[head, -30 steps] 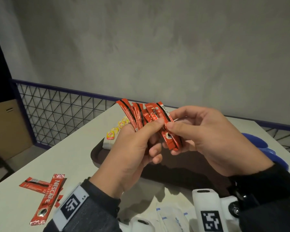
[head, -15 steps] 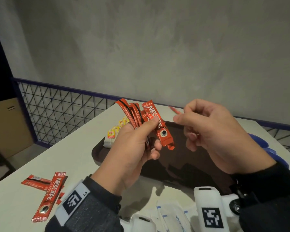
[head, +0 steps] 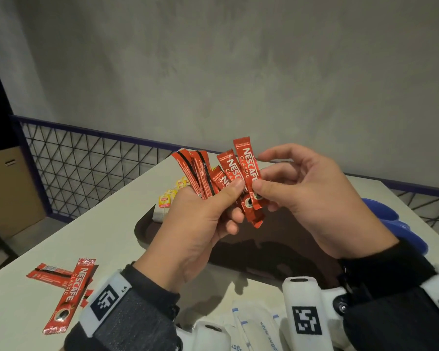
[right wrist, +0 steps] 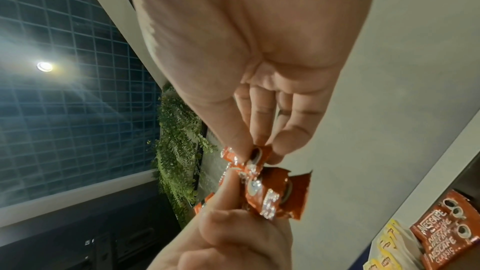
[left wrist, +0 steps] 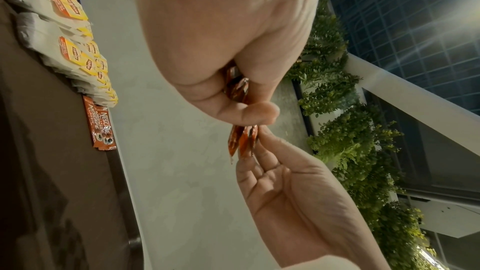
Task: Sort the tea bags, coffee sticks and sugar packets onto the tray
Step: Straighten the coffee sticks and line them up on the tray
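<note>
Coffee sticks (head: pixel 208 176) between both hands

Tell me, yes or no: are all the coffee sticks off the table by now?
No. In the head view, loose coffee sticks lie on the table left of the left hand, off the tray.

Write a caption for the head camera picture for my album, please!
Left hand grips a fan of Nescafe coffee sticks while right hand pinches one stick above the tray.
</note>
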Motion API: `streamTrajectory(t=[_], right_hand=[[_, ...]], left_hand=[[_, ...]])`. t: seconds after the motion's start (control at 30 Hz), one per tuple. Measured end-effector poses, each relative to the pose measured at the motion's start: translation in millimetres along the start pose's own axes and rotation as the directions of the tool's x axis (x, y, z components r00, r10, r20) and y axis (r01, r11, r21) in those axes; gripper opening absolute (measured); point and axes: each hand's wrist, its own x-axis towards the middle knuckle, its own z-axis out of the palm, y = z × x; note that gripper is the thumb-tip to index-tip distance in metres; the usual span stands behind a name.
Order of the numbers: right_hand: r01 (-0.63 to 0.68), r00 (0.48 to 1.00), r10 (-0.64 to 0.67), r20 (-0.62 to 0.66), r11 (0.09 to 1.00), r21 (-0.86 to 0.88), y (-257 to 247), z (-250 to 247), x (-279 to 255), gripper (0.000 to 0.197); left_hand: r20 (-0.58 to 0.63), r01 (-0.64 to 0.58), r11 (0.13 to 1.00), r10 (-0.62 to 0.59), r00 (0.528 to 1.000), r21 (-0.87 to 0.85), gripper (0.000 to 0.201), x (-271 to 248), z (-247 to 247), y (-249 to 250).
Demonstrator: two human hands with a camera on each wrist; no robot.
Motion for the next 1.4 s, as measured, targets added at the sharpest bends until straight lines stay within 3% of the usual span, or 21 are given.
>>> streamTrajectory(t=[0.13,0.3,0.43,0.63,0.77,0.87,0.93,1.0,1.13,1.27,1.4], right_hand=[[0.019,0.996,-0.023,-0.082,0.998,-0.057,2.8,-4.4,1.7,0.017],[-0.001,0.999,-0.001,0.051,0.999,0.036,3.3,-2.5,0.6,0.017],[0.009,0.997,-0.013,0.073,0.998,0.056,5.8,-2.0,1.7,0.016],[0.038,0.998,-0.036,0.044,0.997,-0.067,10.6,3.6,1.6,0.018],[0.033,0.999,-0.033,-0.038,0.999,0.021,9.6,0.7,4.1,0.015],[-0.036,0.993,0.053,-0.103,0.987,0.159,-1.3,-10.1,8.4,0.019],[-0.078,0.994,0.082,-0.067,0.995,0.059,-11.2,-17.8,22.3,0.018],[-0.114,0.993,0.109,-0.034,0.969,-0.218,-16.5,-22.4,48.9,0.014],[-0.175,0.971,0.239,0.024,0.775,-0.608,11.6,-12.2,109.4,0.010],[-0.251,0.910,0.413,0.044,0.631,-0.734,76.7,14.9,141.5,0.016],[-0.306,0.879,0.475,0.040,0.628,-0.715,117.6,41.3,152.6,0.021]], left_hand=[[-0.017,0.009,1.000,-0.009,1.000,-0.011,0.025,0.3,0.5,0.3],[-0.039,0.010,1.000,-0.011,0.999,-0.027,0.029,0.8,1.2,0.4],[-0.052,0.016,0.999,-0.019,0.998,-0.049,0.022,1.4,0.3,1.6],[-0.103,0.022,0.991,-0.036,0.994,-0.129,0.011,2.8,2.8,2.9],[-0.102,-0.003,0.991,-0.010,0.995,-0.133,0.016,4.4,2.3,6.7],[-0.135,-0.059,0.978,0.032,0.990,-0.201,0.038,10.4,-6.5,21.9],[-0.143,-0.095,0.977,0.068,0.987,-0.190,0.037,17.1,-20.3,35.4],[-0.140,-0.102,0.984,0.082,0.987,-0.146,0.028,22.2,-38.3,43.8],[-0.111,-0.012,0.992,-0.002,0.994,-0.124,0.020,21.2,-66.3,43.4],[-0.058,0.077,0.984,-0.087,0.994,-0.162,0.025,19.2,-77.0,36.7],[-0.064,0.104,0.979,-0.117,0.991,-0.175,0.027,24.0,-84.1,33.9]])
